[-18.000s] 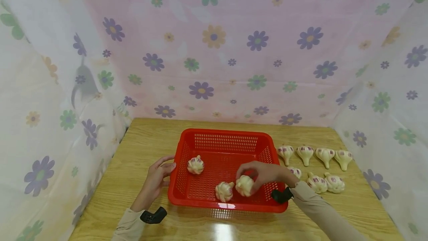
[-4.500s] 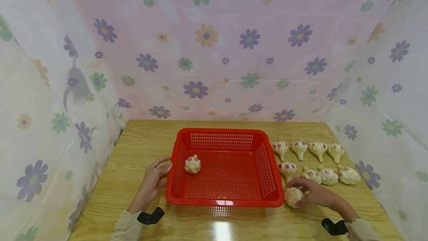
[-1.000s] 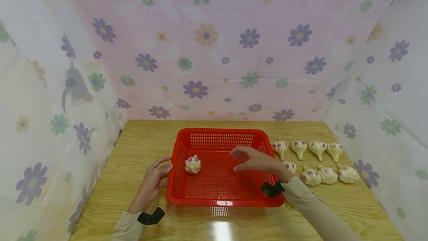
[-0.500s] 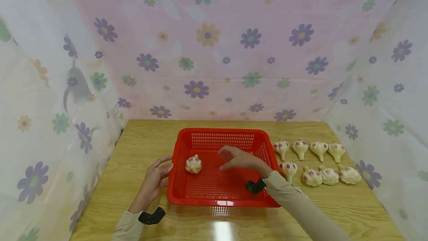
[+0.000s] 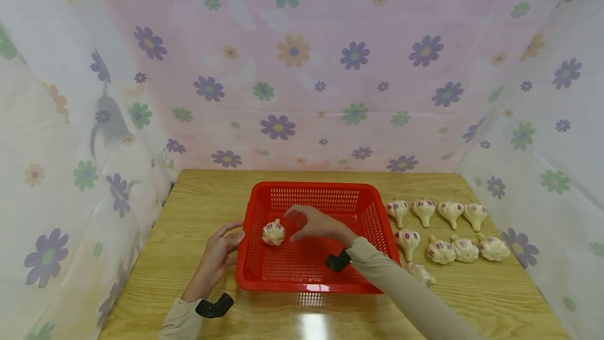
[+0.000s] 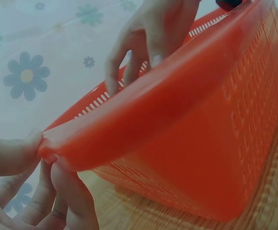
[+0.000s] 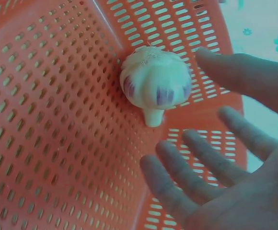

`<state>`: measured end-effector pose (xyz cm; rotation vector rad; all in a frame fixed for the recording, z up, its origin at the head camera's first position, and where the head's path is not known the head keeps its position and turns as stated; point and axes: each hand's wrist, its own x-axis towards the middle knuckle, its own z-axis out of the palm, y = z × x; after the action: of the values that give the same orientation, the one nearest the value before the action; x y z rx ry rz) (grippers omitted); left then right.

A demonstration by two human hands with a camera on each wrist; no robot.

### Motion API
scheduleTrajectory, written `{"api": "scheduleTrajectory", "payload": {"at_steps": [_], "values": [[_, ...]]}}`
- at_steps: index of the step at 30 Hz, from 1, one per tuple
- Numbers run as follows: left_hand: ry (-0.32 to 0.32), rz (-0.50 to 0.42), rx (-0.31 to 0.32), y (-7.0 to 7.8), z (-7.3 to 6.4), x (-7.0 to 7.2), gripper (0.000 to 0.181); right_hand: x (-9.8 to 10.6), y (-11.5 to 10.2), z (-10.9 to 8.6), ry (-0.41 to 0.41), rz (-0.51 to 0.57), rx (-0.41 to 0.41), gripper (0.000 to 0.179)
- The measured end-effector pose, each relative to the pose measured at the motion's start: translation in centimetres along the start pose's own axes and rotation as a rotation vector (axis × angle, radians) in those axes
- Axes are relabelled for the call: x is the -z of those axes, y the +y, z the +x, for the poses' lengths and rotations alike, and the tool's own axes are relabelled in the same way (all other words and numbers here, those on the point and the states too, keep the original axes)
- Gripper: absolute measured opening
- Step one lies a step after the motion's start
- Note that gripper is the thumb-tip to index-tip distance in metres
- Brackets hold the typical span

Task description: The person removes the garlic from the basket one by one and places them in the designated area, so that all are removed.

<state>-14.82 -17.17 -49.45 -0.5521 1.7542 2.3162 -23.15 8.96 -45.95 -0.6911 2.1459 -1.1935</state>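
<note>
A red slotted plastic basket (image 5: 311,186) sits mid-table. My left hand (image 5: 214,261) pinches its left rim, thumb above and fingers beneath in the left wrist view, where the basket wall (image 6: 177,163) fills the middle. One garlic bulb (image 5: 273,232), cream with purple patches, lies in the basket's left part. Over the basket floor, my right hand (image 5: 318,223) reaches to the right side of this bulb, fingers spread and holding nothing. In the right wrist view the bulb (image 7: 156,79) rests by the slotted wall, stem toward the fingers, with a gap between it and the fingertips.
Right of the basket, a back row of garlic bulbs (image 5: 423,211) lies stems forward. In front is a second row of several bulbs (image 5: 464,249), and a single bulb (image 5: 420,273) lies close to the basket's front right corner. Patterned cloth (image 5: 302,93) walls the table.
Earlier, two more bulbs lay in the basket; now only one does. My right hand has let go of the bulb beside the basket and moved left toward the remaining bulb. My left hand stays put.
</note>
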Motion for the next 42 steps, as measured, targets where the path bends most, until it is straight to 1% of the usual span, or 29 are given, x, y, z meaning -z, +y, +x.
{"api": "scheduleTrajectory", "payload": {"at_steps": [2, 8, 14, 19, 22, 25, 28, 36, 42], "values": [[-0.004, -0.003, -0.002, 0.0, 0.0, -0.1, 0.04, -0.2, 0.1, 0.6, -0.011, 0.008, 0.032, 0.052], [0.006, 0.006, -0.006, 0.0, 0.0, -0.1, 0.039, -1.2, -0.1, 2.5, -0.053, -0.01, 0.054, 0.05], [0.004, 0.009, -0.002, 0.1, 0.0, -0.1, 0.039, -2.6, 0.1, 4.2, -0.06, -0.073, 0.044, 0.044], [-0.005, 0.008, -0.006, 0.0, 0.0, -0.1, 0.04, -3.7, 0.4, 4.9, -0.037, -0.145, 0.027, 0.039], [0.0, 0.011, -0.005, 0.0, 0.0, -0.1, 0.04, -4.0, 0.2, 5.0, -0.011, -0.179, 0.012, 0.039], [0.008, 0.017, 0.001, 0.0, 0.0, 0.0, 0.04, -4.0, 0.1, 4.9, 0.006, -0.185, 0.006, 0.038], [0.001, 0.019, 0.003, 0.1, 0.0, 0.1, 0.041, -3.7, 0.2, 4.7, 0.011, -0.173, 0.006, 0.038], [-0.003, 0.001, 0.011, 0.4, -0.2, 0.2, 0.041, -2.6, -0.1, 3.5, 0.028, -0.145, 0.009, 0.039], [-0.001, 0.02, 0.004, 0.3, -0.2, 0.0, 0.041, -1.6, -0.6, 1.9, 0.038, -0.151, -0.013, 0.041]]}}
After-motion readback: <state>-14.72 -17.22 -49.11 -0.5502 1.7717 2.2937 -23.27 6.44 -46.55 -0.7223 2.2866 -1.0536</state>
